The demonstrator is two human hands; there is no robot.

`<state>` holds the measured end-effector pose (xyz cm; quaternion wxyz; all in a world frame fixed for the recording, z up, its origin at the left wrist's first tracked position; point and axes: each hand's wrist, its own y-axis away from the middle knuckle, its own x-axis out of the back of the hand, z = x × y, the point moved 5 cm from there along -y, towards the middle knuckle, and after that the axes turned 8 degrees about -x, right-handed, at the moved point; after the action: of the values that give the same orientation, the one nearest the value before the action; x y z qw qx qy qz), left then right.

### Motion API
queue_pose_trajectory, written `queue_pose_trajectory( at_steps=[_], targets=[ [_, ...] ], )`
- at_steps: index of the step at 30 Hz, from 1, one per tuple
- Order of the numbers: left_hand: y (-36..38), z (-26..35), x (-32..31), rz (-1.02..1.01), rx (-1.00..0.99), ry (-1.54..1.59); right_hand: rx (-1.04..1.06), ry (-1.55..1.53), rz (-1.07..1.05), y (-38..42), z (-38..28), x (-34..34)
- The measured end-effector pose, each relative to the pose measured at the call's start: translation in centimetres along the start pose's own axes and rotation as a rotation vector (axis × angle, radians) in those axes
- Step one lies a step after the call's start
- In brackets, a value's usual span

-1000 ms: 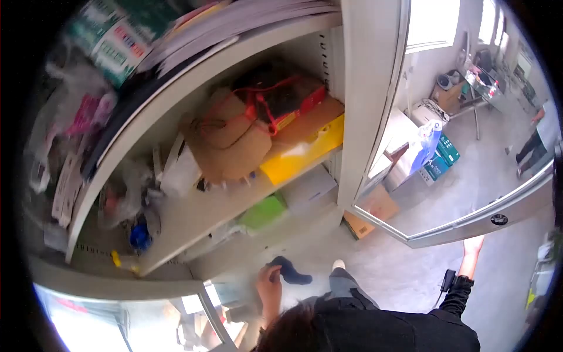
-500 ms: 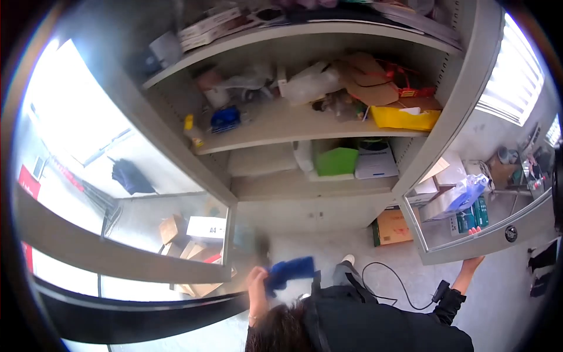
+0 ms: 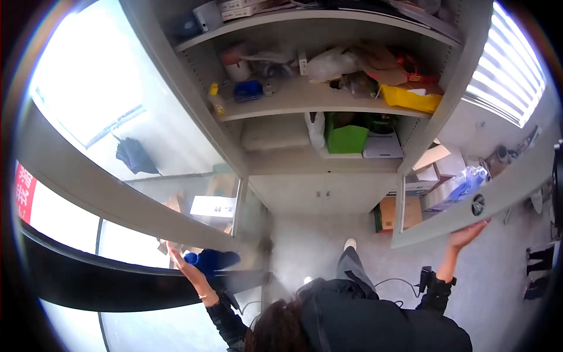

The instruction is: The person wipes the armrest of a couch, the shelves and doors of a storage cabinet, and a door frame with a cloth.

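My left hand is raised at the lower frame of the left glass cabinet door. It holds a bunched blue cloth, which hangs out to the right of the fingers, close to the door. Part of the grip is hidden by the cloth. On the other side, my right hand rests with flat, stretched fingers against the bottom edge of the right glass door, below its round dark lock. Both doors stand swung out from the grey cabinet.
Cabinet shelves hold a yellow bottle, a blue packet, a yellow bag, plastic bags and a green box. Cardboard boxes stand on the floor at right; a white A4 box shows at left. A black cable lies on the floor.
My left hand has moved left with the blue cloth to the left door. The right door has swung inward, my right hand has moved up with it, and the view has shifted.
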<state>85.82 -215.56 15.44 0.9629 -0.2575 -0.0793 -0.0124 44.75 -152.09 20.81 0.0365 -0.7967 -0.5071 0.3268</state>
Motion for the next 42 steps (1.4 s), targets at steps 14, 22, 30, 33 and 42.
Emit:
queue_pose_trajectory(
  at_steps=[14,22,30,33,42],
  targets=[
    [2.1,0.9,-5.2,-0.366,-0.215,0.050,0.073,0.271,-0.473,6.2,1.2,-17.0],
    [6.8,6.8,-15.2,-0.642,-0.091,-0.099,0.457,0.276,-0.671,5.4,3.6,-27.4],
    [9.6,13.2,-30.0,-0.554,-0.256,-0.217,0.453,0.188,-0.736,4.5,9.3,-33.5],
    [9.7,15.2,-34.5,-0.581,-0.233,-0.258,0.481,0.226,-0.741,3.6,10.4,-34.6],
    [8.5,15.8,-42.3,-0.537,-0.227,-0.374,0.447,0.278,-0.736,2.6,12.9,-37.6]
  ],
)
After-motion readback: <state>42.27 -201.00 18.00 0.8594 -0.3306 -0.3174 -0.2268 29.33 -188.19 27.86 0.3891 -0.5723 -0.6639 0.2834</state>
